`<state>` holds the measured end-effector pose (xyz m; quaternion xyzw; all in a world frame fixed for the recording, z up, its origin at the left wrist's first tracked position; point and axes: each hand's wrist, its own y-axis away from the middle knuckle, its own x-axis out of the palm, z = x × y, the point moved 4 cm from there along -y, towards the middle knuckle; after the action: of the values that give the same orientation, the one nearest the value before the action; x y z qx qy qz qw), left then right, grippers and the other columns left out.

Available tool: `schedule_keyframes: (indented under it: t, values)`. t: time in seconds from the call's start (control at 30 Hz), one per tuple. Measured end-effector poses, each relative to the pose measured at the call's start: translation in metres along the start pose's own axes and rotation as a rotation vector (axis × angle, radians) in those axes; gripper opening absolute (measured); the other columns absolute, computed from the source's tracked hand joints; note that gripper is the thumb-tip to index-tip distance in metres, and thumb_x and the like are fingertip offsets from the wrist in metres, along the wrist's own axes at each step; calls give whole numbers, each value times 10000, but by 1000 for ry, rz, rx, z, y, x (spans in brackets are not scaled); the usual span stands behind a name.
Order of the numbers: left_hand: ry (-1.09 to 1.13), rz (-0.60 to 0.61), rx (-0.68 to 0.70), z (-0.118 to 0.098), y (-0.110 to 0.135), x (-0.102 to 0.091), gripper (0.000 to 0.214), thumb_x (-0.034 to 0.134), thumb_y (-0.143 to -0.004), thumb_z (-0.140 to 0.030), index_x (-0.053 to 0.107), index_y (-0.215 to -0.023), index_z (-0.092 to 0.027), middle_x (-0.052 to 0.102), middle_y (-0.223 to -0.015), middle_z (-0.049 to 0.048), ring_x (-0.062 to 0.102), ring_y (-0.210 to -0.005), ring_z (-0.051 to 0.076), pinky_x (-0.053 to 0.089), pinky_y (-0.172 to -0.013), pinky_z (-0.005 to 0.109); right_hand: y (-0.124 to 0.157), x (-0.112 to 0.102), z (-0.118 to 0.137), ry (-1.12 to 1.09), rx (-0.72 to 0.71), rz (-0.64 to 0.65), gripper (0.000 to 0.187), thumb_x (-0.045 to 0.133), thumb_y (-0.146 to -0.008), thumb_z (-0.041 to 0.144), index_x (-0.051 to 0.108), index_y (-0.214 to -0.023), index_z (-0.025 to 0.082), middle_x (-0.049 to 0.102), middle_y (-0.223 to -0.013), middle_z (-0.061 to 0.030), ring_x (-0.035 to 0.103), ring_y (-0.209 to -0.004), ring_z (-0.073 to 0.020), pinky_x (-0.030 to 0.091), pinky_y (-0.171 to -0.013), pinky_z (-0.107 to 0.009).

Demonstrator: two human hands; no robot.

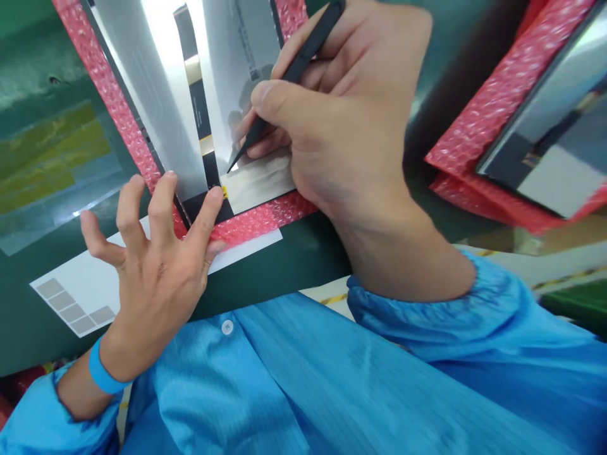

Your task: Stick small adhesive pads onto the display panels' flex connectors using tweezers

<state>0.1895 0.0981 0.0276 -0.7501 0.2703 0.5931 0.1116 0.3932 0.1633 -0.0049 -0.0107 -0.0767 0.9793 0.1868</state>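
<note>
My right hand [351, 120] holds black pointed tweezers [306, 54] like a pen. Their tip points down beside a pale rectangular strip [260, 180] near the lower edge of a flat device with silvery battery-like panels [161, 95]. Fingers spread, my left hand [161, 259] rests over the device's lower left corner. Its index fingertip touches the dark edge next to a small yellow tab [224, 192]. Pink bubble wrap [251, 224] lies under the device. My right fingers hide part of the right panel.
A white sheet with grey squares [85, 291] lies under my left hand on the green table mat [294, 253]. At the right, another flat device [531, 139] sits on pink bubble wrap. A clear sheet with yellow labels [61, 158] is at the left.
</note>
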Motion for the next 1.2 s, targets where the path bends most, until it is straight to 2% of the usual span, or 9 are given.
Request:
schedule_keyframes:
  t: [0.1,0.17,0.27,0.37,0.43,0.5,0.63,0.73,1.2]
  values:
    - [-36,-11,-10,3,8,-2,598,715,-1030,-345,554,-1598,-438,386,-1775,117,254,-1656,553,84,-1204,951,-1,1,-7,-43,-15,-10,344,713,-846,-25,555,-783,274,634,-612,76,682,-495,-157,560,-364,-252]
    - [-50,-80,-11,12,18,-6,483,688,-1041,-340,634,-1517,-409,434,-1748,111,299,-1650,523,140,-1219,922,-1,0,-12,-51,17,-9,327,718,-836,-16,576,-793,276,658,-627,68,698,-509,-171,560,-372,-257]
    - [-29,-306,-66,43,49,-16,355,626,-1067,-296,702,-1404,-379,581,-1634,102,510,-1556,406,273,-1272,793,4,-3,-14,-86,21,-62,272,829,-814,99,625,-784,277,697,-636,37,699,-511,-203,538,-366,-286]
    - [67,-484,-163,81,96,-19,400,654,-1055,-283,675,-1449,-349,715,-1464,100,675,-1393,327,440,-1244,640,15,3,-7,-133,-10,-99,269,955,-794,242,686,-798,265,733,-683,-22,733,-572,-258,558,-397,-346]
    - [98,-458,-170,96,121,-11,530,729,-1021,-348,612,-1537,-322,725,-1459,114,667,-1409,344,469,-1225,603,29,19,6,-164,-31,-34,323,1018,-757,318,708,-829,260,733,-696,-37,757,-615,-281,595,-443,-377]
    - [64,-378,-150,101,135,1,699,768,-998,-437,507,-1635,-316,683,-1535,135,608,-1482,381,417,-1244,619,50,46,19,-174,-24,129,355,1022,-766,389,701,-852,265,734,-706,-25,756,-612,-254,617,-482,-362]
    - [35,-283,-133,100,141,18,877,718,-1000,-617,332,-1735,-335,571,-1661,143,511,-1569,398,326,-1268,592,106,107,24,-182,162,521,342,932,-888,468,647,-902,279,745,-777,15,749,-652,-201,641,-550,-324]
    - [64,-210,-93,102,140,20,911,655,-1007,-697,301,-1747,-299,499,-1718,150,445,-1616,391,288,-1288,557,134,131,12,-197,235,598,383,936,-878,493,621,-903,277,710,-761,42,726,-633,-185,617,-537,-309]
    - [125,-137,-65,100,138,19,801,611,-1056,-622,384,-1697,-198,451,-1747,162,374,-1657,363,251,-1326,549,141,133,8,40,227,614,478,946,-841,619,610,-933,292,706,-801,26,713,-665,-208,624,-550,-338]
